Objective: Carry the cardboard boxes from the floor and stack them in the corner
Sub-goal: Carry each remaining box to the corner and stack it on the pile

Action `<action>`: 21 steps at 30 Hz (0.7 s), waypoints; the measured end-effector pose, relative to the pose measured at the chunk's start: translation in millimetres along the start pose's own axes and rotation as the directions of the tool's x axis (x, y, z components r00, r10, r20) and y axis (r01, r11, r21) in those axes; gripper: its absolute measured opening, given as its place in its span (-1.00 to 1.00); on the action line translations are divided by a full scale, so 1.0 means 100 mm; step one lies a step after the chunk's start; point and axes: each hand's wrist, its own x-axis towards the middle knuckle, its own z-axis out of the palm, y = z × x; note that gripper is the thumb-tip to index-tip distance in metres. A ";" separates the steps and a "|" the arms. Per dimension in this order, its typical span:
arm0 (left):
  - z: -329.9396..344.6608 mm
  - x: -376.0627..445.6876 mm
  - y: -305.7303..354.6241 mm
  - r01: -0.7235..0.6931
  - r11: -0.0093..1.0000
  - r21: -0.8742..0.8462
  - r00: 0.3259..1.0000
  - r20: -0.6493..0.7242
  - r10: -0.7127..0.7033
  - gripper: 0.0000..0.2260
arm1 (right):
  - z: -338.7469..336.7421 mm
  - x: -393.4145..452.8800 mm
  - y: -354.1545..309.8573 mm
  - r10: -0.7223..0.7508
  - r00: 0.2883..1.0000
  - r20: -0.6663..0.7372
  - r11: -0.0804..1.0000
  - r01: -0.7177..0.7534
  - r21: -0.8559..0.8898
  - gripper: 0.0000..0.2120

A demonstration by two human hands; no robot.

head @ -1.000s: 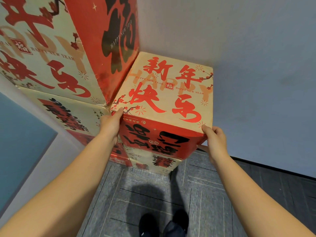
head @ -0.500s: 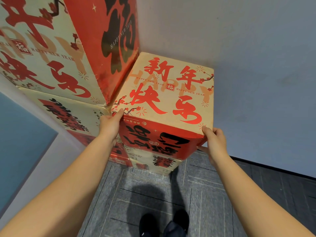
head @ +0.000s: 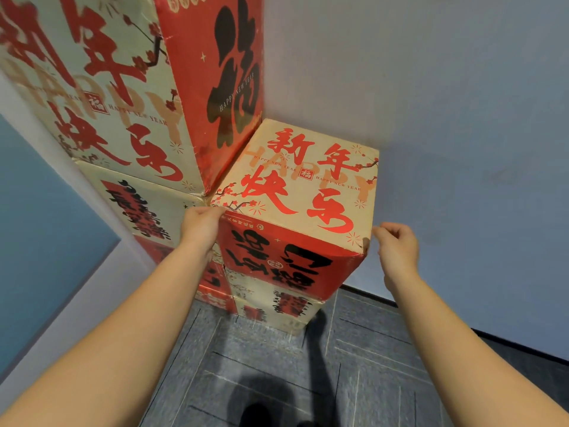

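Red-and-beige printed cardboard box (head: 295,192) tops the shorter stack in the wall corner, beside a taller box stack (head: 123,103). It looks stiff, sharp-edged, probably light; best held at 2 opposite lower edges. Left hand (head: 201,224) presses its near-left corner; right hand (head: 397,245), loosely curled, hovers just beside the near-right corner.

Stacked cardboard boxes (head: 295,192), left hand (head: 201,224) touching
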 end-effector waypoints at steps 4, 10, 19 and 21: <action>-0.13 -0.31 0.12 -0.067 0.997 -0.025 0.997 0.024 0.068 -0.91 | -0.01 -0.17 -0.29 -0.067 0.981 0.184 0.994 0.050 0.093 -0.94; -0.44 -1.03 0.13 -0.142 0.982 -0.127 0.984 -0.124 0.126 -0.83 | 0.08 -0.52 -0.53 -0.156 0.843 0.515 0.987 0.111 0.117 -0.85; -1.65 -2.39 -0.55 -0.207 0.941 -0.269 0.830 -0.557 0.023 -0.83 | 0.67 -1.90 -0.51 -0.188 0.409 0.893 0.976 0.180 0.123 -0.78; -1.98 -2.76 -0.73 -0.237 0.927 -0.291 0.754 -0.657 -0.014 -0.82 | 0.77 -2.40 -0.48 -0.163 0.276 0.947 0.976 0.185 0.114 -0.77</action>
